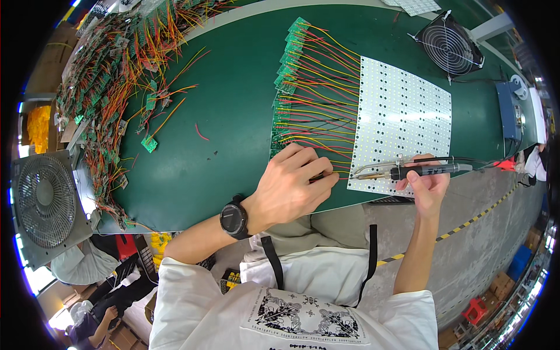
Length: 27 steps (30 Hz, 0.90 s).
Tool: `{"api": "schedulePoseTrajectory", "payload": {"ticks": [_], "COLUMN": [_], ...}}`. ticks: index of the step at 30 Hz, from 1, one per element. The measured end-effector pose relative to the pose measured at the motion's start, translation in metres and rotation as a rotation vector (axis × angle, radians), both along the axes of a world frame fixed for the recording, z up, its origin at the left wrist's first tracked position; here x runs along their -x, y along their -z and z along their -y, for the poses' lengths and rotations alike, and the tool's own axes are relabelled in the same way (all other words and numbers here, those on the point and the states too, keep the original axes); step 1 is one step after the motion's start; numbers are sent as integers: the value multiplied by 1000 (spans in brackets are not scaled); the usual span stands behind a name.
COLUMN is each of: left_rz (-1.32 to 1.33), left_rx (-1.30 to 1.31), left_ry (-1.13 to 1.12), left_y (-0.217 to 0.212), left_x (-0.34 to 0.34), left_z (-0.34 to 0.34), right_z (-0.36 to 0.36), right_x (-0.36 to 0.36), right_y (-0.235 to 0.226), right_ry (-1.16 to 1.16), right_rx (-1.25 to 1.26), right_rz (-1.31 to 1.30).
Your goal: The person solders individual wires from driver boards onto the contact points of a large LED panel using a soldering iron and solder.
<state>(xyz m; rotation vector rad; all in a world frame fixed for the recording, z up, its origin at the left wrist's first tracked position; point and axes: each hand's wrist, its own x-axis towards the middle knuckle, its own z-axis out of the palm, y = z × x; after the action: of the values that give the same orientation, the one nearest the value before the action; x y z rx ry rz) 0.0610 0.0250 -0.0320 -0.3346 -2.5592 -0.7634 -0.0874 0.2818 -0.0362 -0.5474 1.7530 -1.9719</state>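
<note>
A white LED panel [402, 119] lies on the green tabletop, with red, yellow and black wires [326, 108] running from its left edge to a column of small green circuit boards [289, 73]. My left hand [294, 185] is closed at the lower end of this column, its fingertips pinching a thin wire beside the panel's lower left corner. In my right hand [429, 185] is a soldering iron [423, 170] with a black handle. Its tip points left and meets the wire end at the panel's edge. My left fingers partly hide the lowest boards.
A large heap of wired circuit boards [99, 96] covers the table's left side, with one loose board [149, 144] near it. A black fan [448, 48] stands at the back right, by a blue soldering station [508, 111]. Another fan [45, 201] stands at left; a person [99, 321] is lower left.
</note>
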Motion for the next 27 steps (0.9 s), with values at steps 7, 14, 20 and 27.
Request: {"api": "schedulePoseTrajectory", "payload": {"ticks": [7,14,20,27], "left_rz": [8,-9,26,-71], "left_rx": [-12,-19,-41,52], "left_ry": [-1,3,52,-63], "left_y": [0,-1,-5,-44], "left_x": [-1,2,1,-21], "left_z": [-1,0,6,3], "right_z": [-3,-3,-2,-15], "right_x": [3,5,6,9], "right_y": [4,8,13,38], "right_ry": [-17,29,99,154], "right_rx": [15,127,133,166], "right_rz": [-39,-16,19,25]}}
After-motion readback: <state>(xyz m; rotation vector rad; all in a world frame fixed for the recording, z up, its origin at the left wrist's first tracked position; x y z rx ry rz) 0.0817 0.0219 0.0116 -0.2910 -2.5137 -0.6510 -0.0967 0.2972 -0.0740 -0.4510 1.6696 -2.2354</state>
